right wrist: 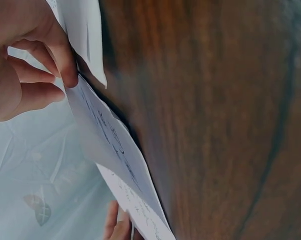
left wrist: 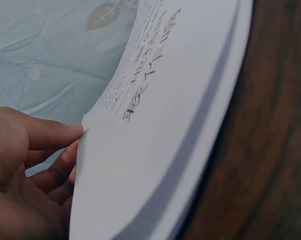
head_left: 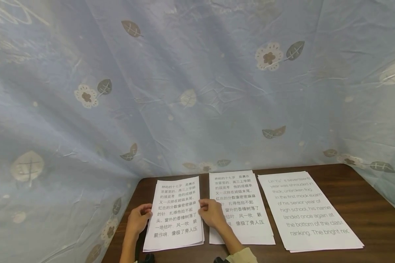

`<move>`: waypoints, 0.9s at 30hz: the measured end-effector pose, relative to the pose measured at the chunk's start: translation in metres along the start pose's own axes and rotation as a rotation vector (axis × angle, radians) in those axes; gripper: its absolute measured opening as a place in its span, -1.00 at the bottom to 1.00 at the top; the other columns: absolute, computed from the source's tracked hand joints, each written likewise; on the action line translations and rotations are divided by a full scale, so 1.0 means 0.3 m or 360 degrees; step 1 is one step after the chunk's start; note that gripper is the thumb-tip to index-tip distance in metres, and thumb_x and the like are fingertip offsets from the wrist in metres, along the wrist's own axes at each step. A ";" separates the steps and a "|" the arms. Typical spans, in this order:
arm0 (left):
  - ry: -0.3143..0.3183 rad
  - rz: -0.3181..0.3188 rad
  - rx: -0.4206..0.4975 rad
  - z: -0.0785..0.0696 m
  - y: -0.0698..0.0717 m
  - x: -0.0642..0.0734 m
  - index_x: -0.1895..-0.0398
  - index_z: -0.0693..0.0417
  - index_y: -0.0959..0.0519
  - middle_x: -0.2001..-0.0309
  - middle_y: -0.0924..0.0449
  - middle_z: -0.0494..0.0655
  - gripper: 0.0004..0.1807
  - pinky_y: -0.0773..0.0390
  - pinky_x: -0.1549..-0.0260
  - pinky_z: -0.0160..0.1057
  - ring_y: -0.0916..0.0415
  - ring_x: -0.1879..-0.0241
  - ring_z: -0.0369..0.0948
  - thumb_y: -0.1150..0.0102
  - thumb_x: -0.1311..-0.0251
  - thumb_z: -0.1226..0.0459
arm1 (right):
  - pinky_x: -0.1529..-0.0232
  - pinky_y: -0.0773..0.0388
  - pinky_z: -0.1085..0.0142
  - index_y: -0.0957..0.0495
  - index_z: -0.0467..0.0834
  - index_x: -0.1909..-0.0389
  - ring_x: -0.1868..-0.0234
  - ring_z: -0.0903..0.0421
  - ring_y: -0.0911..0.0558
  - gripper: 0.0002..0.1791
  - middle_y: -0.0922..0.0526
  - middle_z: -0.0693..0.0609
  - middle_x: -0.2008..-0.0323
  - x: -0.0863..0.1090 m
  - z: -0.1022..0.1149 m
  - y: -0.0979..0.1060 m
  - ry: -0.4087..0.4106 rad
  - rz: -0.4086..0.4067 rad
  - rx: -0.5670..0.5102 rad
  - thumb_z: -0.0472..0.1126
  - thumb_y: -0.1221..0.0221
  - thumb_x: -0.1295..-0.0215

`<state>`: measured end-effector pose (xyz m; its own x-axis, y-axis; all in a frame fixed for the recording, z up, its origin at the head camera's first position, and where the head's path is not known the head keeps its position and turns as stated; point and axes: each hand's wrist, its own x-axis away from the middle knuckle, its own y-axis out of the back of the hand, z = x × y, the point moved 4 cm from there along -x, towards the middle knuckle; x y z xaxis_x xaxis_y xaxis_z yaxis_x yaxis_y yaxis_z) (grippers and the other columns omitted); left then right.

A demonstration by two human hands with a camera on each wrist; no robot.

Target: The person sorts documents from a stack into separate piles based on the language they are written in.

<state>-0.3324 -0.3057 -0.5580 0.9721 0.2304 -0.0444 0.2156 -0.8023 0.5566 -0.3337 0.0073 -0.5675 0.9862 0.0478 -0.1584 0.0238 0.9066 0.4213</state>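
Note:
A left stack of printed paper sheets (head_left: 176, 215) with Chinese text lies between the two hands. At its left edge, my left hand (head_left: 139, 219) pinches the paper between thumb and fingers. The left wrist view shows the sheet (left wrist: 135, 150) bowed upward there, above another sheet. My right hand (head_left: 212, 213) is at the stack's right edge, thumb and fingertip at the sheet's border (right wrist: 98, 115). That hand and forearm cover part of a middle stack of Chinese-text sheets (head_left: 240, 233).
To the right lies a third stack of sheets (head_left: 306, 215), printed in English. All the stacks are on a dark brown wooden table (head_left: 375, 219). A pale blue cloth (head_left: 217, 120) with leaves and flowers hangs behind the table and along its sides.

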 end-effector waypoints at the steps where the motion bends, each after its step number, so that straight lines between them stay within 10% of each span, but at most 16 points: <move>1: 0.0001 0.0000 0.0002 -0.001 0.002 0.001 -0.20 0.36 -0.65 0.06 -0.70 0.21 -0.66 -0.64 0.36 -0.24 -0.60 0.21 -0.10 -0.22 -0.40 0.45 | 0.22 -0.72 0.35 -0.71 -0.33 -0.14 0.15 0.05 -0.77 -0.60 -0.79 -0.17 0.06 0.002 0.001 0.001 0.0000 0.0000 0.0008 -0.39 -0.35 -0.26; 18: 0.0063 0.0015 0.0073 -0.037 -0.029 0.017 -0.25 0.36 -0.61 0.09 -0.68 0.16 -0.60 -0.61 0.45 -0.32 -0.59 0.32 -0.16 -0.26 -0.41 0.37 | 0.15 -0.78 0.25 -0.70 -0.33 -0.15 0.08 -0.08 -0.82 -0.59 -0.80 -0.18 0.06 0.014 -0.012 0.103 0.0039 0.0023 -0.0090 -0.34 -0.36 -0.28; 27: -0.0076 0.0060 0.0062 -0.108 -0.101 0.022 -0.19 0.38 -0.65 0.20 -0.68 0.08 -0.60 -0.60 0.54 -0.33 -0.60 0.44 -0.16 -0.32 -0.37 0.33 | 0.14 -0.72 0.26 -0.72 -0.28 -0.14 0.15 0.05 -0.80 -0.59 -0.82 -0.09 0.13 0.023 -0.084 0.212 -0.0050 -0.0085 -0.0075 -0.30 -0.37 -0.27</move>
<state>-0.3355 -0.2620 -0.5484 0.9826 0.1741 -0.0639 0.1815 -0.8310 0.5259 -0.3295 0.0760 -0.5644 0.9884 -0.0139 -0.1513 0.0697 0.9263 0.3702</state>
